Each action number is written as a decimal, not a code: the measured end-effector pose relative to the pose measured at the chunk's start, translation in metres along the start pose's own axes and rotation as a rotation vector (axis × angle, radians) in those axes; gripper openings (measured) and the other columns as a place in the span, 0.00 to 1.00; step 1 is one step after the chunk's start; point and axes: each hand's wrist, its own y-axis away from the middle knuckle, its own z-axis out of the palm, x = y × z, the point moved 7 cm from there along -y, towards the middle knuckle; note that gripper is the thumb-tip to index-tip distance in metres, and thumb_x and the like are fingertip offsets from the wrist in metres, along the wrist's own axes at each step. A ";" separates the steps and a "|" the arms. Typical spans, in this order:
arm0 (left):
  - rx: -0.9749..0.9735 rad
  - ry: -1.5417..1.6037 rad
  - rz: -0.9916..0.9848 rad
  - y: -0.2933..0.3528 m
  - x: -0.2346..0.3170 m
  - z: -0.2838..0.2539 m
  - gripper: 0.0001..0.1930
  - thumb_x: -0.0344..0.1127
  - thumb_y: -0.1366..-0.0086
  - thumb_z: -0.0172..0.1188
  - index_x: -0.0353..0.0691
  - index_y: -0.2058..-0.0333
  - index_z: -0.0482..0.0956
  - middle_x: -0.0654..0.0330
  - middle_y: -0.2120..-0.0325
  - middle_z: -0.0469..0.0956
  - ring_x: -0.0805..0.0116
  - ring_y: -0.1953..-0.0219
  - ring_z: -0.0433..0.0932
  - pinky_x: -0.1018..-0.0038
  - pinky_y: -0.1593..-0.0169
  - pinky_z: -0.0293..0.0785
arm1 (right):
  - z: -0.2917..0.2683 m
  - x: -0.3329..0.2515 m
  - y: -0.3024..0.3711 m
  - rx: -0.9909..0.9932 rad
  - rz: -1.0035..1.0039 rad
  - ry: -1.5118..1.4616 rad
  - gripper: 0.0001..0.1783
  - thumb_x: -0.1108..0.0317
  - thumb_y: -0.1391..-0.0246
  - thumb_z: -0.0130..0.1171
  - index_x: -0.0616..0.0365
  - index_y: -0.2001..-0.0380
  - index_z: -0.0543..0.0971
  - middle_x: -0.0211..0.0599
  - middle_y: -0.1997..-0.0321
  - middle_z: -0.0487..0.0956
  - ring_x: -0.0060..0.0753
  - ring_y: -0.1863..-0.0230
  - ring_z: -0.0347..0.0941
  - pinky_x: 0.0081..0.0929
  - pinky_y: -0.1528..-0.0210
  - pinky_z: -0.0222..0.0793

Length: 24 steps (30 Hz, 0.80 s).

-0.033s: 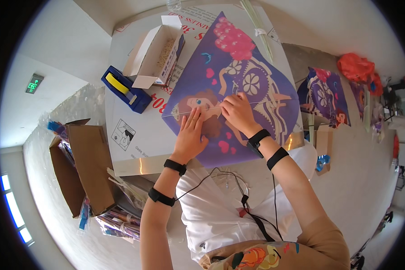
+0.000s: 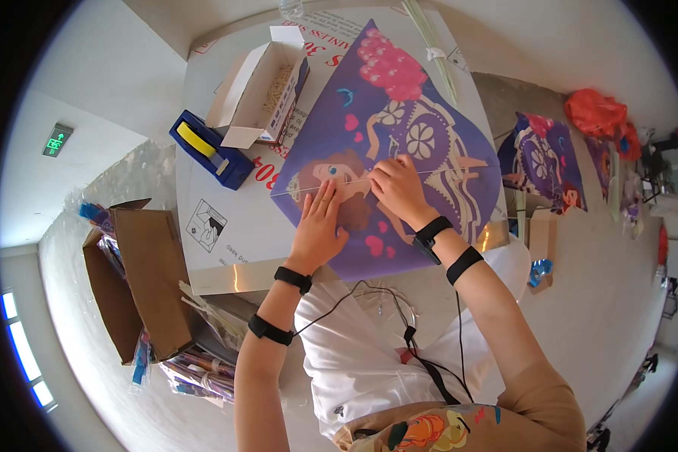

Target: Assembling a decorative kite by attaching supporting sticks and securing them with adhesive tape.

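Kite sail point(image 2: 377, 143), thin smooth purple sheet, four-cornered, figure-printed; flat on white tabletop point(image 2: 256, 233), near edge along the table's front edge, open board to the left. Slim straight rod point(image 2: 459, 169) crosses corner to corner, axis left-right, rising slightly rightward; printed head points left. Left hand point(image 2: 320, 226): flat, fingers extended, pressing sail. Right hand point(image 2: 399, 188): fingers curled at rod; pinch cannot be told. Beyond: blue tape dispenser point(image 2: 230, 166), open cardboard box point(image 2: 241, 79).

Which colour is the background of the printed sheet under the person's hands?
The printed sheet has a purple background, seen best in the head view.
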 end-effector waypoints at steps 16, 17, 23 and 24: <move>0.005 -0.007 0.007 0.000 0.002 -0.001 0.39 0.31 0.49 0.55 0.34 0.37 0.56 0.49 0.33 0.53 0.55 0.30 0.49 0.55 0.30 0.45 | -0.003 -0.002 0.004 -0.002 0.050 -0.030 0.02 0.74 0.53 0.60 0.54 0.74 0.78 0.27 0.71 0.73 0.31 0.63 0.71 0.34 0.54 0.60; 0.009 -0.012 0.003 0.000 0.001 0.000 0.38 0.31 0.50 0.56 0.34 0.37 0.57 0.49 0.33 0.53 0.55 0.30 0.49 0.55 0.30 0.45 | -0.003 -0.002 0.005 0.014 0.058 -0.061 0.04 0.74 0.53 0.59 0.54 0.72 0.78 0.28 0.69 0.74 0.31 0.63 0.71 0.34 0.54 0.60; 0.006 -0.016 0.012 -0.002 0.001 0.003 0.38 0.31 0.50 0.56 0.34 0.37 0.57 0.49 0.33 0.53 0.56 0.30 0.48 0.55 0.30 0.44 | -0.016 0.002 0.018 0.028 0.081 -0.039 0.12 0.75 0.54 0.58 0.55 0.63 0.78 0.29 0.67 0.74 0.33 0.62 0.71 0.34 0.54 0.60; -0.002 -0.033 0.002 -0.001 0.000 0.004 0.38 0.31 0.50 0.56 0.34 0.38 0.57 0.50 0.33 0.53 0.56 0.30 0.48 0.55 0.30 0.44 | -0.018 0.003 0.022 0.012 0.101 -0.067 0.12 0.75 0.54 0.58 0.56 0.62 0.77 0.29 0.67 0.74 0.34 0.62 0.71 0.34 0.54 0.61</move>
